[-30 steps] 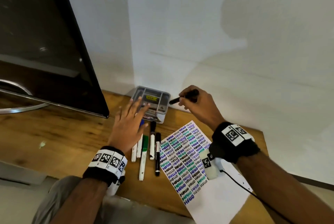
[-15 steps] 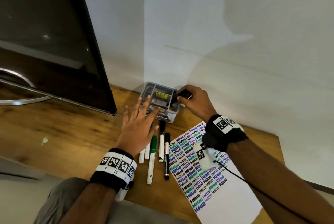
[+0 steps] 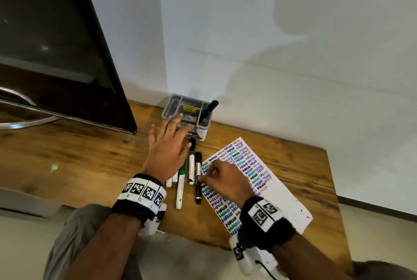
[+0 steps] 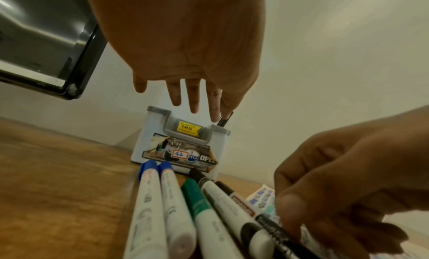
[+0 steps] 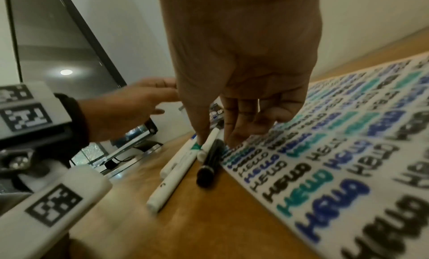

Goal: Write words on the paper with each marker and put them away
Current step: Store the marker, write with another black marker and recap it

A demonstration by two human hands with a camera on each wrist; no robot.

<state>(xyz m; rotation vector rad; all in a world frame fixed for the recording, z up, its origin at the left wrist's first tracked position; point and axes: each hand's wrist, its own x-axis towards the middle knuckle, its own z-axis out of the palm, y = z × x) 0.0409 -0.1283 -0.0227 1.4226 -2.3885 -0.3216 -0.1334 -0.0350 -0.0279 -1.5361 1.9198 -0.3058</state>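
A grey organizer box (image 3: pixel 171 108) stands against the wall with one black marker (image 3: pixel 208 110) upright in its right slot. In front of it a row of markers lies on the desk: two blue-capped ones (image 4: pixel 148 198), a green one (image 3: pixel 181 187), a white one with a black cap (image 3: pixel 191 166) and a black marker (image 3: pixel 198 191). My right hand (image 3: pixel 200 179) reaches down with thumb and fingers curled around the black marker, which still lies flat. My left hand (image 3: pixel 167 151) hovers over the row with fingers spread, holding nothing. The paper (image 3: pixel 282 200) covered in HELLO lies at the right.
A dark monitor (image 3: pixel 56 42) on a metal stand fills the left and overhangs the wooden desk (image 3: pixel 79 155). The white wall runs close behind the organizer. The desk's near edge lies just under my wrists.
My right hand left the black marker it carried standing in the organizer, then came back down to the black marker beside the paper. My left hand stayed over the row.
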